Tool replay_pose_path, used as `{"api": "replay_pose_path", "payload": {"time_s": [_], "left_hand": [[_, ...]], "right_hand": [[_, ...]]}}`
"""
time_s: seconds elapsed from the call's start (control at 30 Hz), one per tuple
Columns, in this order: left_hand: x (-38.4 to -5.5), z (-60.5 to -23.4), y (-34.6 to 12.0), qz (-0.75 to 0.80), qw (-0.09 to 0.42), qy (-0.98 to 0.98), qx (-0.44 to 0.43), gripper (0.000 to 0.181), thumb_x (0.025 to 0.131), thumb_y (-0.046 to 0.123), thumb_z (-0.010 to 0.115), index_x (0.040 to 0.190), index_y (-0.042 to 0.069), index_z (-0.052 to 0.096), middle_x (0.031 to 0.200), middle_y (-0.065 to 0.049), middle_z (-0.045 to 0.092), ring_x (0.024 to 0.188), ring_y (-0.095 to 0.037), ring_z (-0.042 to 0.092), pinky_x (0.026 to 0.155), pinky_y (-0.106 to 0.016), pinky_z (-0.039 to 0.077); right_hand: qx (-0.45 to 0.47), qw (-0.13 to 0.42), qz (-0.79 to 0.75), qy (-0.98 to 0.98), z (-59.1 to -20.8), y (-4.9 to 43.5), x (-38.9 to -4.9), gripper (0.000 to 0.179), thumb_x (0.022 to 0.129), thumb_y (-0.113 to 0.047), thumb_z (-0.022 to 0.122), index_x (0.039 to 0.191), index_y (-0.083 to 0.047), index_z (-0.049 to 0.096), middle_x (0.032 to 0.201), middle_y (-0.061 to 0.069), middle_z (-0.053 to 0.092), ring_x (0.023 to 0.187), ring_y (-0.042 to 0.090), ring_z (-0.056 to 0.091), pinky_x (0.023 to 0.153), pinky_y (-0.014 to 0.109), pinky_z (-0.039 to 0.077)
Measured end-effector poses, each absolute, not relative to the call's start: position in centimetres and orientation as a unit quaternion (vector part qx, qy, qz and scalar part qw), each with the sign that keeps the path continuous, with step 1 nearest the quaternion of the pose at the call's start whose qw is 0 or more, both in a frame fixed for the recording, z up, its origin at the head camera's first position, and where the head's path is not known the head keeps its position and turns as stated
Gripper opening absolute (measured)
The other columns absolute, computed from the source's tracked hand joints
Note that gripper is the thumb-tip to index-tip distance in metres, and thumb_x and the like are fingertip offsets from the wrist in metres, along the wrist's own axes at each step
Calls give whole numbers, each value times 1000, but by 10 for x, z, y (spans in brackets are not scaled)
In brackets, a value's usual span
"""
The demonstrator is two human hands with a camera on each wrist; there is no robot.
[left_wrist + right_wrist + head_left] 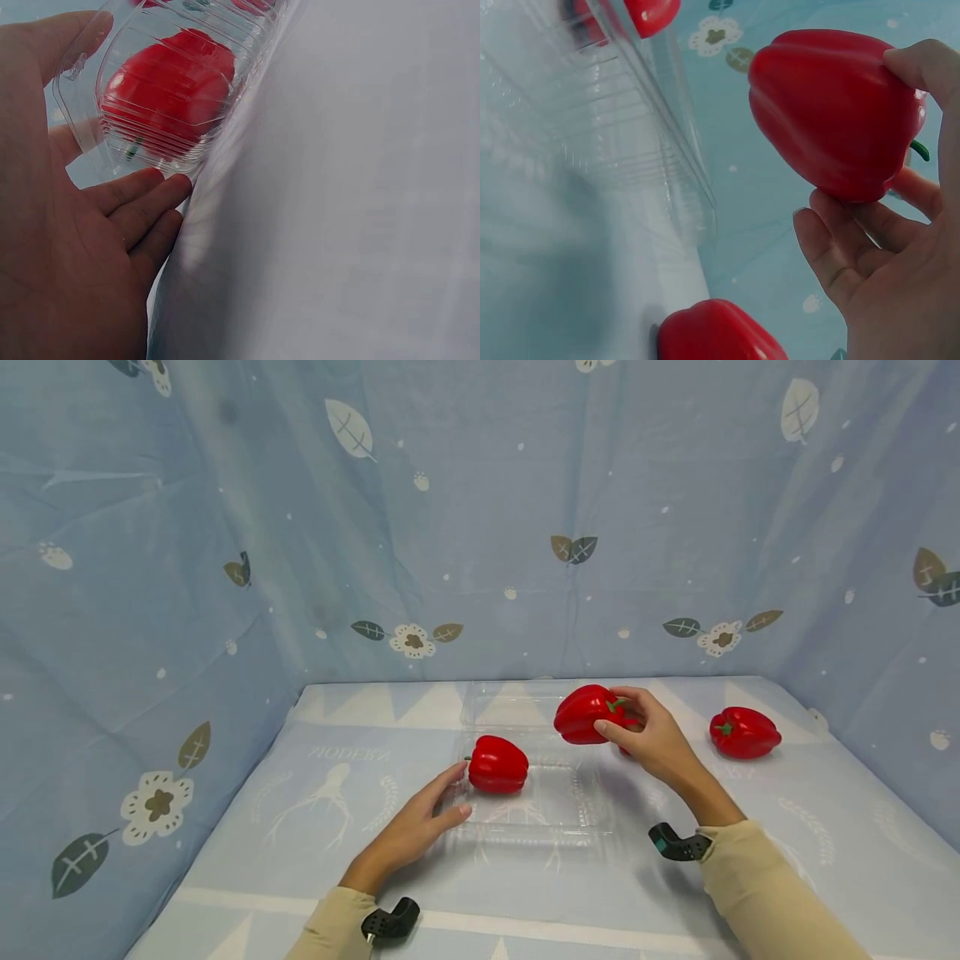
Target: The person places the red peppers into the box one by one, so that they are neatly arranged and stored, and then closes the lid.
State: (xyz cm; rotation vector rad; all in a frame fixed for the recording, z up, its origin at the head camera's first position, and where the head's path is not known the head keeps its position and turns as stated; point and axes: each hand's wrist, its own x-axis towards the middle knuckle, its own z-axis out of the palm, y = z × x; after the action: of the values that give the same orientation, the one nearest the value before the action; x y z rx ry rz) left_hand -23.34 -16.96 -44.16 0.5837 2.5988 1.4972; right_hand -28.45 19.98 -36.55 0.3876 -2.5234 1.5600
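My right hand (pixel 660 739) holds a glossy red bell pepper (pixel 587 714) by its stem end, above the right rear part of a clear plastic clamshell container (pixel 540 818). In the right wrist view, thumb and fingers grip this pepper (pixel 832 112) from opposite sides, its green stem toward the palm. Another red bell pepper (pixel 498 766) sits inside the container at the left, stem pointing left. My left hand (pixel 411 831) is at the container's left side, fingers extended along the wall; the left wrist view shows the pepper (pixel 172 86) through the ribbed plastic.
To the right on the cloth-covered table lies one more red bell pepper (pixel 745 732). A bit of red shows below my right hand, mostly hidden. The container's clear lid (pixel 510 706) lies folded back. Patterned blue curtains (pixel 480 527) enclose the table's back and sides.
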Motion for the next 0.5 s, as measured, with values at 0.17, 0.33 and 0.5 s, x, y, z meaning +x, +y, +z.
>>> {"api": "replay_pose_path", "payload": {"time_s": [0.17, 0.33, 0.5], "left_hand": [[-233, -440, -169, 490, 44, 850, 190, 67, 98, 34, 63, 158, 25, 33, 155, -6, 41, 142, -28, 39, 117, -56, 25], [-233, -439, -169, 493, 44, 848, 191, 67, 98, 34, 63, 158, 25, 33, 155, -7, 42, 142, -28, 40, 117, -56, 25], [-232, -440, -169, 495, 44, 847, 191, 67, 99, 32, 63, 158, 25, 33, 155, -7, 42, 142, -28, 39, 117, -56, 24]], "right_hand": [[129, 76, 507, -849, -365, 196, -287, 70, 91, -37, 74, 148, -13, 43, 141, 19, 52, 117, 40, 55, 79, 48, 58], [131, 65, 499, -854, -364, 191, -290, 69, 90, -39, 74, 148, -15, 45, 140, 19, 53, 113, 39, 56, 79, 47, 58], [140, 53, 500, -853, -362, 187, -291, 70, 89, -37, 76, 148, -14, 45, 138, 17, 54, 113, 38, 57, 83, 48, 58]]}}
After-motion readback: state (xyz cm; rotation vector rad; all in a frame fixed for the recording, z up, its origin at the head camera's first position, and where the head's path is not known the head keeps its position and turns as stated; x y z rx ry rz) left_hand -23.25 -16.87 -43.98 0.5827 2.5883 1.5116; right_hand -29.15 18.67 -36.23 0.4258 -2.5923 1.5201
